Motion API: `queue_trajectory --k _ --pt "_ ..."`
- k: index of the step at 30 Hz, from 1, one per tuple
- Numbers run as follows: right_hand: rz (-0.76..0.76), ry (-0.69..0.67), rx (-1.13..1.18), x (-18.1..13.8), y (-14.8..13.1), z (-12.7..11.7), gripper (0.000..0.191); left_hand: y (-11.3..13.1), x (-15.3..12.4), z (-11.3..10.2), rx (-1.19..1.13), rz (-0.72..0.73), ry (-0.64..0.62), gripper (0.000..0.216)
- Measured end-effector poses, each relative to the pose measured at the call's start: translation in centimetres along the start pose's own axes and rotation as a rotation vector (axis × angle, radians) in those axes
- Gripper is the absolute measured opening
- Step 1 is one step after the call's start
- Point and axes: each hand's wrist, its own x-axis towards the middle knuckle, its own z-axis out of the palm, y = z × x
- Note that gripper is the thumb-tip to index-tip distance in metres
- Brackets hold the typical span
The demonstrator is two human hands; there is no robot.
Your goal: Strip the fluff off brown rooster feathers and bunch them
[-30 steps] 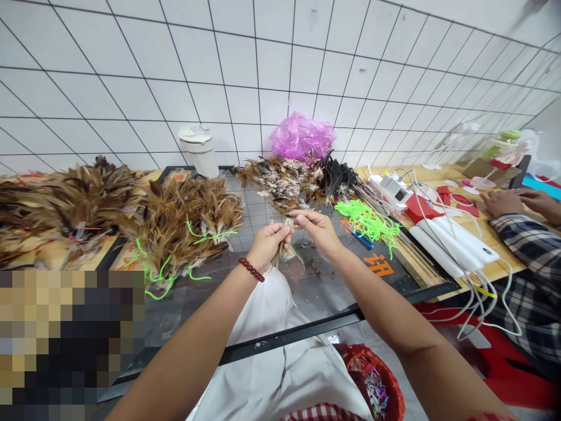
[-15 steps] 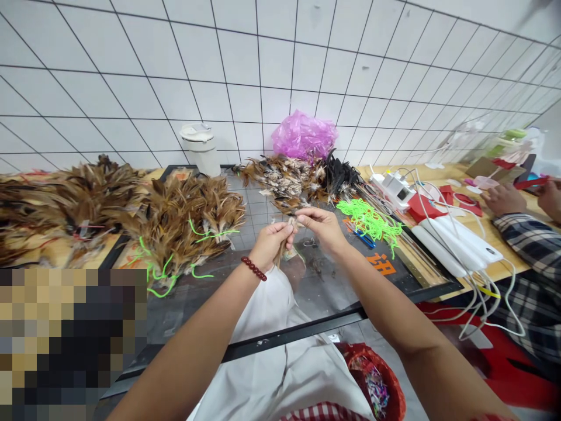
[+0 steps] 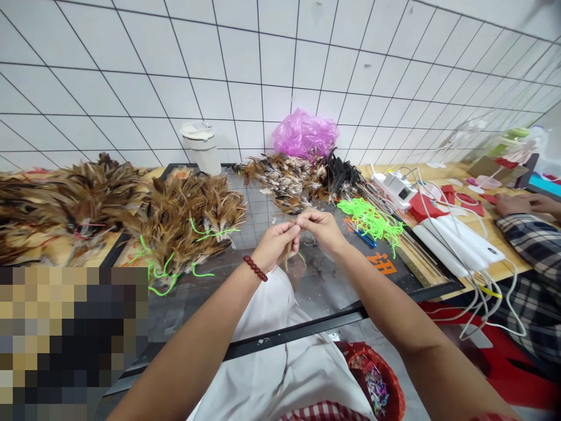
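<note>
My left hand (image 3: pixel 277 244) is closed around a small brown feather bundle (image 3: pixel 287 257), most of it hidden by the fingers. At its upper end my right hand (image 3: pixel 322 230) pinches with thumb and forefinger, fingertips against those of the left. What the right fingertips grip, if anything, is too small to make out. Both hands are above the dark glossy tabletop (image 3: pixel 263 202). Brown feathers (image 3: pixel 184 216) with bright green cords lie to the left. Beyond the hands is a pile of mottled feathers (image 3: pixel 284 178), with black feathers (image 3: pixel 342 175) beside it.
A white lidded cup (image 3: pixel 201 149) and a pink plastic bag (image 3: pixel 305 133) stand by the tiled wall. Green cords (image 3: pixel 372 221) and blue scissors (image 3: pixel 366 237) lie right, near a white power strip (image 3: pixel 397 190) and cables. A co-worker's plaid sleeve (image 3: pixel 528 237) is far right. A red basket (image 3: pixel 397 386) is below.
My right fingers have closed in against the left fingertips, and the bundle is more covered. At far right, the co-worker's hands have come together lower on the table.
</note>
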Motion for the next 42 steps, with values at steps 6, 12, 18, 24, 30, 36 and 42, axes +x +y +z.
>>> queue_trajectory --k 6,12,18,24,30,36,42 --pt "0.015 -0.022 -0.262 0.5 0.2 -1.4 0.020 0.1 0.3 -0.5 0.004 0.067 0.193 0.022" --pt "0.056 -0.010 -1.036 0.8 0.4 -4.5 0.017 0.7 0.6 -1.2 -0.163 0.106 0.330 0.021" --pt "0.197 -0.042 -1.306 0.6 0.4 -4.4 0.015 0.4 0.8 -1.4 -0.192 0.108 0.345 0.020" --pt "0.091 -0.051 -1.294 0.5 0.4 -3.6 0.015 0.1 1.0 -1.3 -0.130 0.108 0.359 0.021" --pt "-0.335 -0.236 -1.156 0.0 -0.1 -2.0 0.014 -0.3 1.1 -1.4 0.372 0.325 0.494 0.015" --pt "-0.502 -0.226 -1.059 -0.4 -0.1 -1.1 0.014 -0.5 0.9 -1.3 0.476 0.229 0.412 0.014" --pt "-0.539 -0.127 -1.088 -0.4 -0.3 -1.1 0.014 -0.5 0.7 -1.1 0.579 0.229 0.352 0.022"
